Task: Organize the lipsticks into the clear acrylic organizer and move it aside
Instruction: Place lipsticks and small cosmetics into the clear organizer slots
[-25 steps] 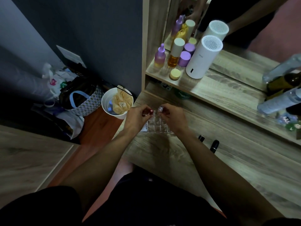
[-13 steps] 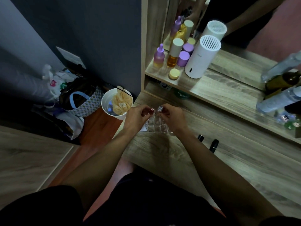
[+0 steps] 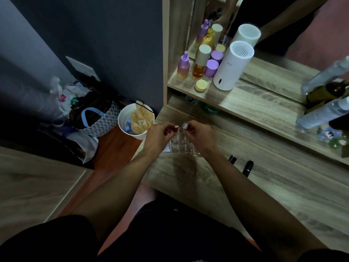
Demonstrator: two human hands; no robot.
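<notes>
The clear acrylic organizer (image 3: pixel 182 146) stands on the wooden desk (image 3: pixel 264 178) near its left edge, partly hidden by my hands. My left hand (image 3: pixel 157 138) pinches a red lipstick (image 3: pixel 175 127) above the organizer's left side. My right hand (image 3: pixel 200 137) pinches a silver-topped lipstick (image 3: pixel 185 126) just beside it, over the back cells. Both tubes are upright and close together. Two black lipsticks (image 3: pixel 232 159) (image 3: pixel 247 168) lie on the desk to the right of my right forearm.
A shelf above the desk carries purple and amber bottles (image 3: pixel 200 61), a yellow jar (image 3: pixel 201 86) and a white cylinder (image 3: pixel 233 66) in front of a mirror. Clear bottles (image 3: pixel 321 113) lie at the right. A white bin (image 3: pixel 135 121) and bags (image 3: pixel 94 114) stand on the floor at left.
Both hands stay over the organizer with their lipsticks; they have barely shifted, the two tubes held close together throughout.
</notes>
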